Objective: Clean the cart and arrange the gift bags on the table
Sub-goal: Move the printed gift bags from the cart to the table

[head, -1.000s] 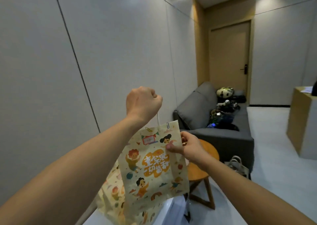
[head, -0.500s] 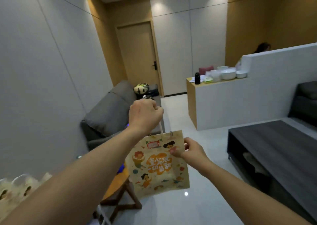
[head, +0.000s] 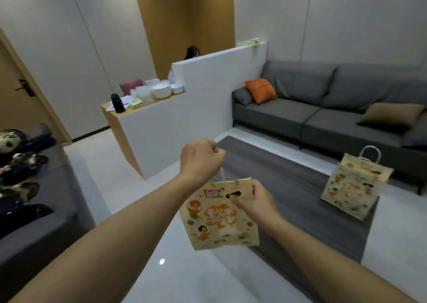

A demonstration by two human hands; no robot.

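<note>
Head view shows your left hand (head: 201, 158) clenched around the white cord handle (head: 222, 175) of a printed paper gift bag (head: 218, 217), which hangs in the air in front of you. Your right hand (head: 253, 201) pinches the bag's upper right edge between thumb and fingers. The bag is not resting on anything; it hangs over the pale floor (head: 147, 256), at the near left edge of the dark grey low table (head: 288, 187).

A second gift bag (head: 352, 187) already stands on the table's far right corner, leaning slightly, just in front of the grey sofa (head: 323, 108).

Risks to watch for from this position:

- Tearing. The load is carried on one thin cord. A jerk upward, or a sideways pull from your right hand against the left, could rip the handle out of the paper.
- Tipping on placement. The bag looks flat and light. If you let go before its base sits flat on the table, it will probably fall over.
- Edge placement. Setting it too close to the near edge invites a slide onto the floor.
- Collision. The standing bag already leans; brushing it with your arm could knock it down.
</note>
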